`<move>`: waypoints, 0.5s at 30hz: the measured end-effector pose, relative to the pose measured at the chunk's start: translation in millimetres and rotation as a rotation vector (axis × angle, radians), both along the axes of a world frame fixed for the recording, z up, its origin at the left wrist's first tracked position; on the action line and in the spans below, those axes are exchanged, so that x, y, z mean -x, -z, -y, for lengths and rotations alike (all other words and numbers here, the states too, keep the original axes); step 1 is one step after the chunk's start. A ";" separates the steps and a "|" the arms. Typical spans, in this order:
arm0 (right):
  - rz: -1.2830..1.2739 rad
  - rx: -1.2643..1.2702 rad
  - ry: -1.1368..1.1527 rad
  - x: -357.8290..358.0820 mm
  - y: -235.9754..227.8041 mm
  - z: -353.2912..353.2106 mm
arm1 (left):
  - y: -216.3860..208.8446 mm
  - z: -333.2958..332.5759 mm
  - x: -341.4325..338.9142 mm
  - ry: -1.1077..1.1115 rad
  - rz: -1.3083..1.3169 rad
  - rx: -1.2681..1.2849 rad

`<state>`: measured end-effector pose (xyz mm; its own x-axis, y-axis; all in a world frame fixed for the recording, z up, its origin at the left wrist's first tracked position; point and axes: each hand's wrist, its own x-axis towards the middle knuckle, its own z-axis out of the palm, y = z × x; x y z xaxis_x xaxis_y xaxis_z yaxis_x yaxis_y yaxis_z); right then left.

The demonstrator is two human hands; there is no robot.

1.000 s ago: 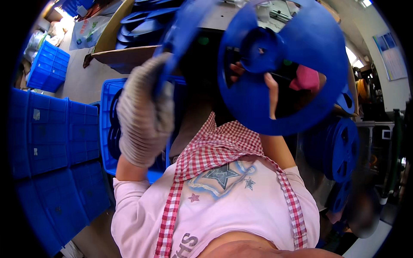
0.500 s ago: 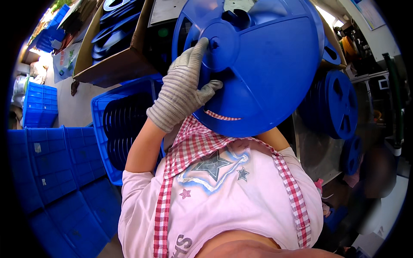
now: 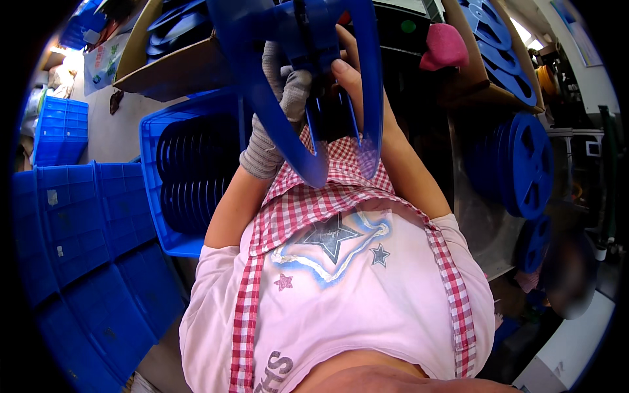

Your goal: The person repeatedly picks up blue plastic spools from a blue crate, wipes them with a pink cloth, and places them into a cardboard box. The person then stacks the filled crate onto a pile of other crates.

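Note:
A blue plastic reel (image 3: 371, 98) is held up in front of my chest, turned nearly edge-on so that both discs and the hub between them show. My left hand (image 3: 282, 108), in a grey striped knit glove, is closed on the reel's left side near the hub. My bare right hand (image 3: 351, 73) reaches in from the right, thumb and fingers closed around the reel by the hub. Part of the left hand is hidden behind the left disc. The reel's top runs out of the picture.
At left, a blue crate (image 3: 149, 164) holds rows of dark discs, beside stacked blue crates (image 3: 78, 223). Cardboard boxes (image 3: 170, 75) with blue reel parts stand at far left and right. Assembled reels (image 3: 529, 164) stand at right. A pink cloth-like item (image 3: 445, 47) lies at the back.
The reel has turned from showing its flat face to nearly edge-on and moved up and left. My right hand, hidden behind it before, now shows. The left hand has shifted its hold.

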<state>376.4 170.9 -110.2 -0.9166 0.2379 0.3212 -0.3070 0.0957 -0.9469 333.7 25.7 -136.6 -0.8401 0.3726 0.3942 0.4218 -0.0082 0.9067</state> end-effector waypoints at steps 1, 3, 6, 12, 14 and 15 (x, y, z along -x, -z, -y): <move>0.021 0.009 0.003 -0.9 -2.4 0.4 | 11.5 1.4 6.2 -0.034 -0.153 0.140; -0.004 -0.059 0.030 1.4 1.5 -0.6 | 27.1 2.9 16.0 -0.097 -0.465 0.422; 0.020 -0.082 0.030 -0.4 2.1 -0.4 | 18.1 -1.5 14.4 -0.132 -0.679 0.769; 0.006 -0.023 -0.010 -2.1 -2.5 -1.4 | -8.4 -2.6 -5.3 0.105 0.143 -0.024; 0.005 -0.011 -0.014 -1.1 -0.4 -1.1 | -10.2 1.7 -6.7 0.164 0.243 -0.170; 0.011 -0.009 -0.018 -0.7 -0.2 -0.4 | -11.3 4.1 -7.1 0.183 0.229 -0.179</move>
